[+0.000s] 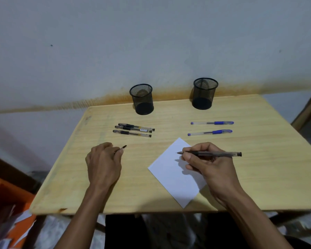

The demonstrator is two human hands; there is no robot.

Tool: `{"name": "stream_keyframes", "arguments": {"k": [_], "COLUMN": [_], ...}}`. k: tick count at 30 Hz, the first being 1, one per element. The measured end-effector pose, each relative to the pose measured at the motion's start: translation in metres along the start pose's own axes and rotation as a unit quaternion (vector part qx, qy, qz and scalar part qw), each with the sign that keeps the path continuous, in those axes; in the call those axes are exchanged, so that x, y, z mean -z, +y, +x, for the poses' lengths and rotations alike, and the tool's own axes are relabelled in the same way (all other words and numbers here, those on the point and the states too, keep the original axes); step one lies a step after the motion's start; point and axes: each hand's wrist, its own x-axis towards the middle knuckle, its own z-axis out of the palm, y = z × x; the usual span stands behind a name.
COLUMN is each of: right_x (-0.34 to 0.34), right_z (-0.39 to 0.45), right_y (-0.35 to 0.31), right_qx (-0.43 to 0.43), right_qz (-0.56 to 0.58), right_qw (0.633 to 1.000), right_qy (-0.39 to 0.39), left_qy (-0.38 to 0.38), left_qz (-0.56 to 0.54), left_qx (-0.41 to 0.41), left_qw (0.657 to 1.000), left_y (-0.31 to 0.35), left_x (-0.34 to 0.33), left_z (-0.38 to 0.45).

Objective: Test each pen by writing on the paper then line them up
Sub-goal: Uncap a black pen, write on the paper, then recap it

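We are pinching the pen (pixel 212 154) in our right fingers (pixel 187 156), its axis level, tip poised over the paper (pixel 176 178), while our left fingers (pixel 118 151) are pinching its cap (pixel 123 147).

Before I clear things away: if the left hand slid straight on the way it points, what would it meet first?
Probably the three black pens, nearest one first. The left hand, holding a pen cap, points up the table towards them; depth is uncertain.
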Motion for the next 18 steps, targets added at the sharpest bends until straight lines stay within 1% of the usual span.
{"name": "stream_keyframes", "arguments": {"k": [2, 4, 7, 10, 13, 18], "right_x": [0.002, 0.004, 0.007, 0.009, 0.012, 0.014], "right_z": [-0.003, -0.005, -0.008, -0.010, -0.011, -0.013], "right_y": [-0.003, -0.008, -0.018, -0.026, -0.029, -0.026], "right_qx": [0.000, 0.016, 0.073, 0.135, 0.153, 0.154], "right_qz": [0.008, 0.014, -0.022, -0.082, -0.125, -0.140], "right_qw": [1.000, 1.000, 0.997, 0.987, 0.979, 0.977], "right_qy": [-0.004, -0.014, -0.013, -0.026, -0.044, -0.049], "left_qy": [0.007, 0.012, 0.019, 0.014, -0.003, -0.007], "left_qz": [-0.031, -0.101, -0.220, -0.291, -0.326, -0.333], "left_qx": [-0.034, -0.078, -0.121, -0.182, -0.214, -0.250], "left_qw": [0.999, 0.992, 0.968, 0.939, 0.921, 0.909], "left_y": [0.008, 0.025, 0.057, 0.082, 0.096, 0.103], "left_x": [0.002, 0.008, 0.017, 0.019, 0.020, 0.022], "left_z": [-0.007, -0.017, -0.032, -0.043, -0.052, -0.057]}}
